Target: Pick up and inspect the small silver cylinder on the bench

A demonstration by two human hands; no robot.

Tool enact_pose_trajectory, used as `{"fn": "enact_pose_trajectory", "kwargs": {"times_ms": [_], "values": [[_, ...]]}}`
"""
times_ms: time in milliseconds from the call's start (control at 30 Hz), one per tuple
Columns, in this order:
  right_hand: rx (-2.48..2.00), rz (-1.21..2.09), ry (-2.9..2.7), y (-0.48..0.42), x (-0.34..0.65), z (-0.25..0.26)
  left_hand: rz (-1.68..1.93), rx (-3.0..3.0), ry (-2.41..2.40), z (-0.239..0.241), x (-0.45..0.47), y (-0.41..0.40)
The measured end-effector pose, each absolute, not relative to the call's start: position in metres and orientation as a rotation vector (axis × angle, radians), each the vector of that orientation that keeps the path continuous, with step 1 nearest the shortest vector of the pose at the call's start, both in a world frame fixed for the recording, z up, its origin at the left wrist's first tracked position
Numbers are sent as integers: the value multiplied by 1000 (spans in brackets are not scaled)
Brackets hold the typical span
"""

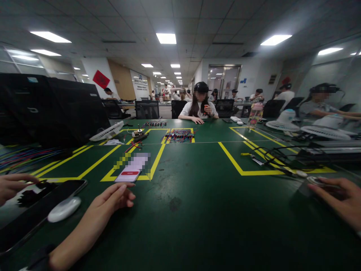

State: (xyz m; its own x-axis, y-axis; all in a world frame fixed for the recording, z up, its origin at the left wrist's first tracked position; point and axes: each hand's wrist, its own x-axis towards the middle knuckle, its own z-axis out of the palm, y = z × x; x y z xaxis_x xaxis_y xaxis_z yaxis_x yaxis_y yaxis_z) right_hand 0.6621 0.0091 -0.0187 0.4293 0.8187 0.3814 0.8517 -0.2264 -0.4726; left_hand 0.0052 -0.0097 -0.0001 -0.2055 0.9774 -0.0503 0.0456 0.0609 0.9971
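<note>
My left hand [114, 199], with a dark band at the wrist, rests over the green table. It holds nothing; the index finger stretches along the near edge of a phone [128, 175], the other fingers loosely curled. The phone lies face up, its lit screen partly blurred, with a red button showing. Far to the right, my right hand [338, 195] has its fingers around a small greyish object with a round metallic top [316, 181]. What kind of thing it is I cannot make out.
Another person's hand [14, 185] is at the far left by a large dark phone [42, 210] and a white mouse-shaped case [64, 209]. Wired parts [179, 135], a motor [138, 132], black cables [270, 160], white fans [282, 122] and a bottle [255, 116] stand farther back. A person [199, 105] sits opposite.
</note>
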Motion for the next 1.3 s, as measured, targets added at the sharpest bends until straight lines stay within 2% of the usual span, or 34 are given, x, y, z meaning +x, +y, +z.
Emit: {"fn": "enact_pose_trajectory", "kwargs": {"times_ms": [133, 200, 367, 500, 767, 1067, 1300], "values": [[-1678, -221, -1598, 16, 603, -15, 1282, 1130, 1440, 1, 7, -8], [-1451, -172, -1699, 17, 553, -15, 1282, 1136, 1438, 1, 7, -8], [-1073, 294, -1959, 11, 423, -12, 1288, 1133, 1451, 4, 10, -11], [-884, 556, -2065, 8, 371, -9, 1292, 1156, 1465, 5, 10, -11], [-997, 718, -2083, 9, 362, -6, 1179, 1487, 1504, 8, 42, -8], [-950, 1002, -2027, 14, 362, -7, 1059, 1973, 1039, 33, 169, 3], [-978, 1015, -2035, 13, 361, -2, 1007, 2034, 1073, 39, 174, 7]]}}
